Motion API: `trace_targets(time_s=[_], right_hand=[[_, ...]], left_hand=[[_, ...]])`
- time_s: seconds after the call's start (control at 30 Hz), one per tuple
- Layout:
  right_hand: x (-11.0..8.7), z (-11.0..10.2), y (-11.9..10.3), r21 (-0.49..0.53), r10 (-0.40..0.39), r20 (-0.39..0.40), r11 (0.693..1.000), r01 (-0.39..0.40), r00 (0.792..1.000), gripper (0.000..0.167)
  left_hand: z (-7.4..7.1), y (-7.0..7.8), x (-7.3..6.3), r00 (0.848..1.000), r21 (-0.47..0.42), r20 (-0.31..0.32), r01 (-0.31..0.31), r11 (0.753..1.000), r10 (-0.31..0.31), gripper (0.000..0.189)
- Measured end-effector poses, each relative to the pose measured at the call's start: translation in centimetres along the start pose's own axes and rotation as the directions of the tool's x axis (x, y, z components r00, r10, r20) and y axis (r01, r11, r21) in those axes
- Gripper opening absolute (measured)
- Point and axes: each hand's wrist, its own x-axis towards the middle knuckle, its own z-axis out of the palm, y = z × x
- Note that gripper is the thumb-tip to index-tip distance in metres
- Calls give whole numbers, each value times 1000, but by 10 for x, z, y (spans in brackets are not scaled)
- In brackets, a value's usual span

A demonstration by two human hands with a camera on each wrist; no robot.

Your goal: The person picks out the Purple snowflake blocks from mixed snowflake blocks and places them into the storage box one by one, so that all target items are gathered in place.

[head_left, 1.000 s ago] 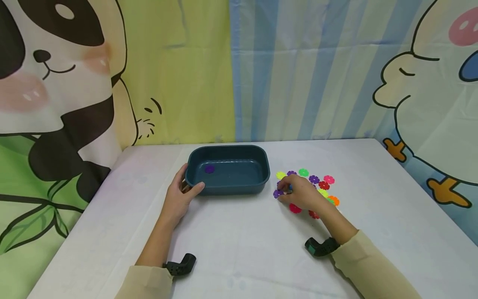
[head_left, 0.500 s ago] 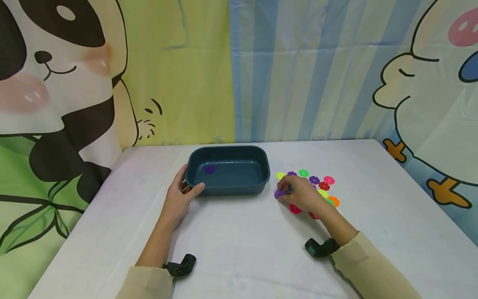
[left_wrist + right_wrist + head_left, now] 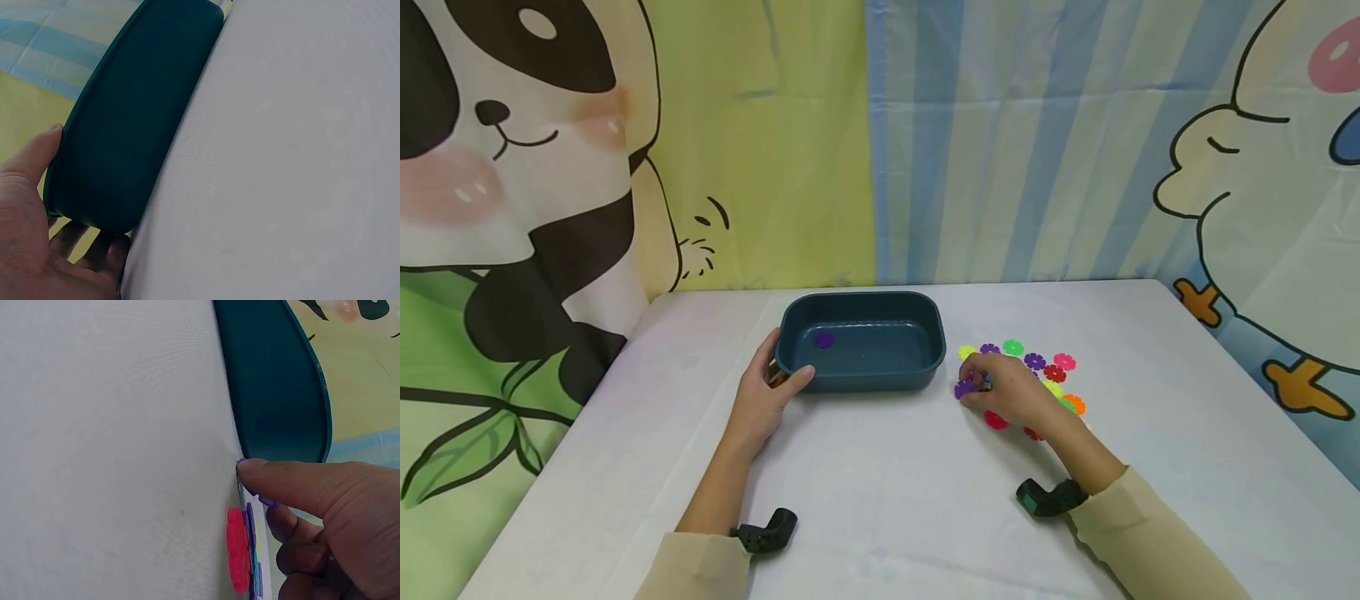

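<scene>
My left hand holds the near left corner of a dark teal plastic basin, thumb at the rim and fingers around the end wall, as the left wrist view also shows. One purple disc lies inside on the basin floor. Right of the basin, my right hand pinches a purple flower-shaped disc at the left side of a loose spread of such discs. In the right wrist view the thumb covers most of that purple disc, which is tilted. Several discs are hidden under the hand.
Around the right hand lie flat flower-shaped discs, among them a green disc, a pink disc, an orange disc and a red disc. A white cloth covers the table. A cartoon-printed curtain hangs behind.
The purple disc at the right fingertips has shifted slightly right, in toward the hand. The left hand and the basin have stayed in place; the head view has turned very slightly.
</scene>
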Motion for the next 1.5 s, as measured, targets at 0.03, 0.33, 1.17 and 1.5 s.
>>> trace_targets(time_s=[0.03,0.33,1.17,1.5], right_hand=[[0,0,0,1,1,3,1000,-1,1000,32],[-2,-2,2,40,-2,19,999,1,1000,32],[0,-14,6,331,52,-121,944,-9,991,39],[-1,-20,4,415,74,-136,910,-11,988,43]], left_hand=[[0,0,0,1000,0,0,-1,1000,1,89],[0,1,-1,1000,1,3,-8,1000,8,89],[0,0,-1,1000,2,4,-13,1000,13,89],[0,1,-1,1000,7,4,-14,1000,14,88]])
